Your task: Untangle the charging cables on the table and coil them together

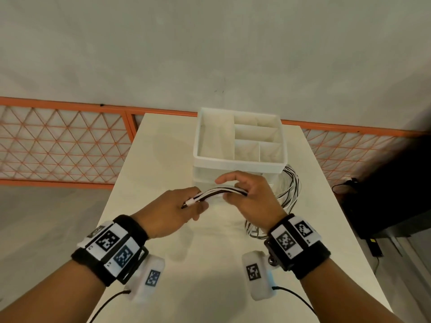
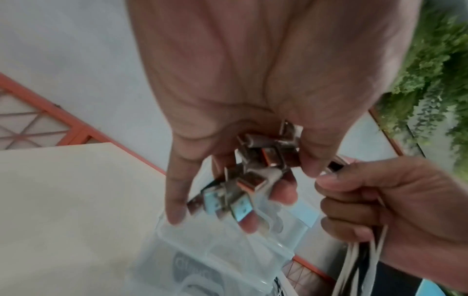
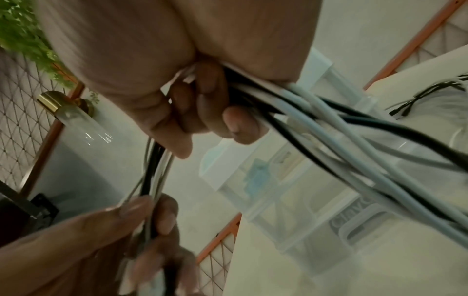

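A bundle of white and black charging cables (image 1: 219,193) is stretched between my two hands above the white table (image 1: 161,150). My left hand (image 1: 196,205) grips the gathered ends; in the left wrist view several USB plugs (image 2: 253,172) sit bunched in its curled fingers. My right hand (image 1: 233,190) holds the bundle a little further along, with the cables (image 3: 329,128) running out from under its curled fingers (image 3: 240,124). The remaining cable lengths (image 1: 290,185) hang in loose loops to the right of my right hand and trail down onto the table behind my right wrist.
A white plastic organizer (image 1: 238,162) with several empty compartments stands just behind my hands, over clear drawers. An orange mesh fence (image 1: 60,141) runs beyond the table's far edge. Dark equipment (image 1: 391,194) sits to the right of the table.
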The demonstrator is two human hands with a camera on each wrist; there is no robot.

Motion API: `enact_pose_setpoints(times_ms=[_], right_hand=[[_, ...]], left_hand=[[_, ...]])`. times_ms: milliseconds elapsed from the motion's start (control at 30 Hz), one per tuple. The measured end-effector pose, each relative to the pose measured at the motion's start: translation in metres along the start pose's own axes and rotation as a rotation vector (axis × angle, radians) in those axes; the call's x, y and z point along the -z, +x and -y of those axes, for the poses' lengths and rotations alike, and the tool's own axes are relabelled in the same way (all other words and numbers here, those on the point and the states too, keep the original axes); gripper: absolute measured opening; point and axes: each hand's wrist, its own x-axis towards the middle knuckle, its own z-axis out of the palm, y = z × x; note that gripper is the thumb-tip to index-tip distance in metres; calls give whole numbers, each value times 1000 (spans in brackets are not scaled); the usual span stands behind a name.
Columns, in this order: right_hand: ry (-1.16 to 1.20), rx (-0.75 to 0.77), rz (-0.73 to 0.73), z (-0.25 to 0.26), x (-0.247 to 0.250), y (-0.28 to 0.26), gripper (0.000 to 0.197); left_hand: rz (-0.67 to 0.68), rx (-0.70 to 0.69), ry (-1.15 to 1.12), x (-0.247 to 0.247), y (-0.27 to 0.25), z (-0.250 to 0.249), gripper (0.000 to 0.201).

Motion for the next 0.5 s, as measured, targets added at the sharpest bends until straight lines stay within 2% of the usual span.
enact_pose_setpoints(times_ms=[67,167,200,267,300,367,433,500], right_hand=[[-47,3,44,-1,2,-2,36],[-111,44,215,6,1,-6,43],[-111,67,236,10,0,-6,42],[-49,100,176,14,-2,-6,33],[8,118,115,16,-1,-7,28],[140,151,20,15,5,-9,25],[215,158,3,14,11,-12,28],[208,163,33,15,10,-14,28]], left_hand=[[-8,-7,-13,-5,0,1,18],[28,-52,60,-6,3,-7,15],[49,-77,67,-4,3,-12,14],[63,-107,-11,2,3,-19,15],[43,-102,-116,6,3,-22,16],[-8,-66,-461,12,0,-25,31],[-25,22,-834,12,-2,-28,49],[-28,148,-1059,4,-3,-33,60]])
